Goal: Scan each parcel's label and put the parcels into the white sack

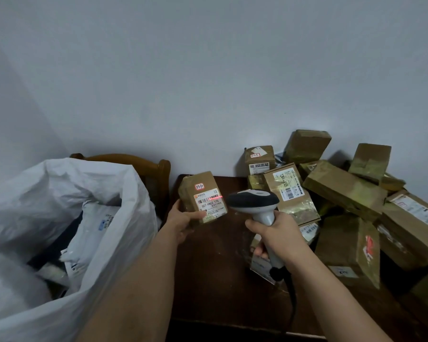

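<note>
Fingers (258, 250) of the right hand (277, 233) wrapped tight round the grey handle of the scanner (253, 201), centre frame; fingertips mostly hidden behind the handle, only knuckles and thumb side visible. Scanner head dark, pointed left at the held parcel (203, 197). Black cable (292, 297) drops from the handle base toward bottom centre, lower end lost against the dark tabletop (220, 280).

Left hand (181, 219), centre-left: thumb lies on the lower edge of the parcel's label (211, 202), other fingers behind the box, not visible. Parcel is a small brown carton, raised and tilted, label facing the camera. Red scan line across the barcode at the label's right side. Handwritten red note on a white sticker above the label, hard to read.

White sack (59, 193) fills lower left, mouth open, left and bottom cut off by frame. Inside: white poly mailers (92, 233), print too small to read, deeper contents dark and unclear.

Wooden chair back (156, 169) behind the sack, mostly covered by it.

Pile of brown cartons (344, 191) right side of frame, stacked against the wall, several tilted, overlapping each other so lower ones are partly hidden; right edge cut off. A flat parcel (262, 265) lies under the right hand, mostly blocked by hand and scanner.
</note>
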